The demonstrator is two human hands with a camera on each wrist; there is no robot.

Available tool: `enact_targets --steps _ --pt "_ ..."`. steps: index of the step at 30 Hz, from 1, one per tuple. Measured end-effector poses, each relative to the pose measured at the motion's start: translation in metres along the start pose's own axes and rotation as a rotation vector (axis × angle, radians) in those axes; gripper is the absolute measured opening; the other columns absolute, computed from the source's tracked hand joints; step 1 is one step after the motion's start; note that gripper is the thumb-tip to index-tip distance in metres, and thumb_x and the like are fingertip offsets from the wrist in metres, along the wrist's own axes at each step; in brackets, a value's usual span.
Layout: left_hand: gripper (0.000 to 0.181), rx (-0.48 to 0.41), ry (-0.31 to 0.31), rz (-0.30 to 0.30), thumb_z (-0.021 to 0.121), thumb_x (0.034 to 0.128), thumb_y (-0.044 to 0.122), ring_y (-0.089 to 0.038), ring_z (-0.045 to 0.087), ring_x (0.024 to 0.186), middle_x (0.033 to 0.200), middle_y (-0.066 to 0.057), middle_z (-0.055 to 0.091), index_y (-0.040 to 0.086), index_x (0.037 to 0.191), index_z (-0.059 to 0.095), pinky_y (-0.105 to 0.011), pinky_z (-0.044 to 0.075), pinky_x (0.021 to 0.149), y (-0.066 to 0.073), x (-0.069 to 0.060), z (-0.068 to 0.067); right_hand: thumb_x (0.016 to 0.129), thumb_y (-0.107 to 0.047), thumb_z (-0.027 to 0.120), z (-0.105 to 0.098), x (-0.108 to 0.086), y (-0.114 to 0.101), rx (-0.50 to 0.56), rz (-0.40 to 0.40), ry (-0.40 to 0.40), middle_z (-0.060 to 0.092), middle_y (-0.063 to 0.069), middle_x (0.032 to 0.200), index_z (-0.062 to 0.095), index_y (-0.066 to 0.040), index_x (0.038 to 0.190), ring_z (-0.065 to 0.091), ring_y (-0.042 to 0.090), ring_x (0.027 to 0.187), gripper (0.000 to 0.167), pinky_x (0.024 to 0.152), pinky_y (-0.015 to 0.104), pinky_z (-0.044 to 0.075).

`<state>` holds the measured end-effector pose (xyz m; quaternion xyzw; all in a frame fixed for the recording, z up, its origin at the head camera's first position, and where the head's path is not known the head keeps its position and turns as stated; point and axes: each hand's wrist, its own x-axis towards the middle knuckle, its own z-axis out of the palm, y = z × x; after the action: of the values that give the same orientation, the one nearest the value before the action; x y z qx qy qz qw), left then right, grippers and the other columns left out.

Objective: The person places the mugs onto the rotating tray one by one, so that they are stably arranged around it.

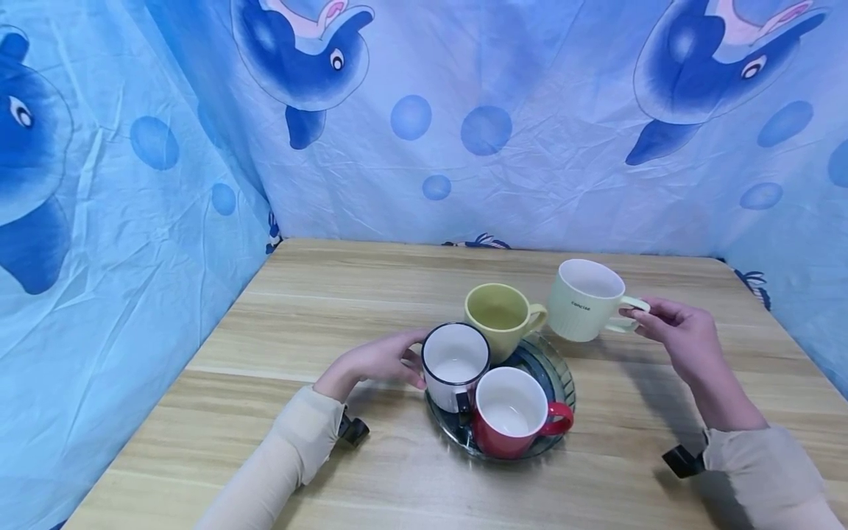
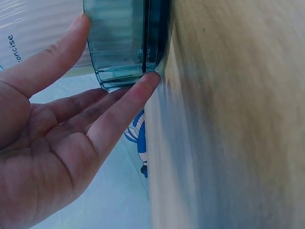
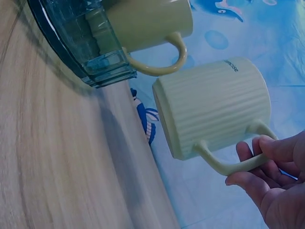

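My right hand (image 1: 682, 335) pinches the handle of a pale green ribbed mug (image 1: 583, 305) marked "concise". In the right wrist view this mug (image 3: 214, 107) hangs tilted above the table, apart from the tray. A round bluish glass tray (image 1: 562, 368) carries three mugs. They are a yellow-green mug (image 1: 497, 324) at the back, a white mug with a dark rim (image 1: 445, 379) at left, and a red mug with a white inside (image 1: 497, 434) in front. My left hand (image 1: 391, 361), fingers mostly straight, touches the tray's left side; in its wrist view the fingertips lie against the glass wall (image 2: 119, 43).
The tray stands on a light wood-grain table (image 1: 278, 427). Blue cloth (image 1: 424, 177) printed with dolphins and bubbles hangs behind the table and along its sides. Dark small devices are strapped at both wrists, the left one (image 1: 354, 430) close to the tabletop.
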<state>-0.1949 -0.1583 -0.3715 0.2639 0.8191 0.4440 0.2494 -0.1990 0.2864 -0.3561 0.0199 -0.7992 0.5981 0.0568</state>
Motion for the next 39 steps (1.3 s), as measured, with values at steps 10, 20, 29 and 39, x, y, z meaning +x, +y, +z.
enact_targets --steps 10,20,29,39 --pt "0.083 0.007 0.001 0.019 0.075 0.0763 -0.003 -0.041 0.058 0.119 0.148 -0.025 0.04 0.001 0.148 0.033 -0.035 0.055 0.095 -0.002 0.0 0.0 0.093 -0.009 0.062 -0.007 -0.009 -0.004 0.135 -0.069 -0.067 0.074 -0.018 0.086 0.073 -0.027 0.096 0.067 -0.007 0.081 0.021 0.067 0.011 0.055" --pt "0.086 0.003 0.011 -0.002 0.075 0.0757 -0.004 -0.04 0.06 0.117 0.147 -0.024 0.041 0.002 0.149 0.031 -0.035 0.055 0.094 0.001 -0.002 0.001 0.094 -0.005 0.061 -0.007 -0.021 -0.009 0.099 -0.131 -0.096 0.075 -0.017 0.088 0.073 -0.026 0.1 0.068 -0.004 0.078 0.026 0.066 0.012 0.056" --pt "0.087 0.004 0.01 -0.01 0.076 0.0758 -0.004 -0.039 0.06 0.117 0.147 -0.025 0.041 0.002 0.149 0.029 -0.035 0.055 0.094 0.002 -0.002 0.0 0.093 0.0 0.059 0.005 -0.033 -0.012 0.086 -0.183 -0.134 0.075 -0.016 0.089 0.073 -0.025 0.1 0.068 -0.003 0.078 0.029 0.067 0.013 0.056" --pt "0.088 0.007 0.009 -0.013 0.077 0.076 -0.002 -0.036 0.062 0.115 0.146 -0.024 0.041 0.002 0.15 0.029 -0.034 0.056 0.093 -0.001 0.0 0.0 0.092 0.003 0.06 0.02 -0.043 -0.009 0.12 -0.194 -0.159 0.075 -0.016 0.09 0.073 -0.025 0.102 0.069 -0.003 0.081 0.033 0.068 0.013 0.057"
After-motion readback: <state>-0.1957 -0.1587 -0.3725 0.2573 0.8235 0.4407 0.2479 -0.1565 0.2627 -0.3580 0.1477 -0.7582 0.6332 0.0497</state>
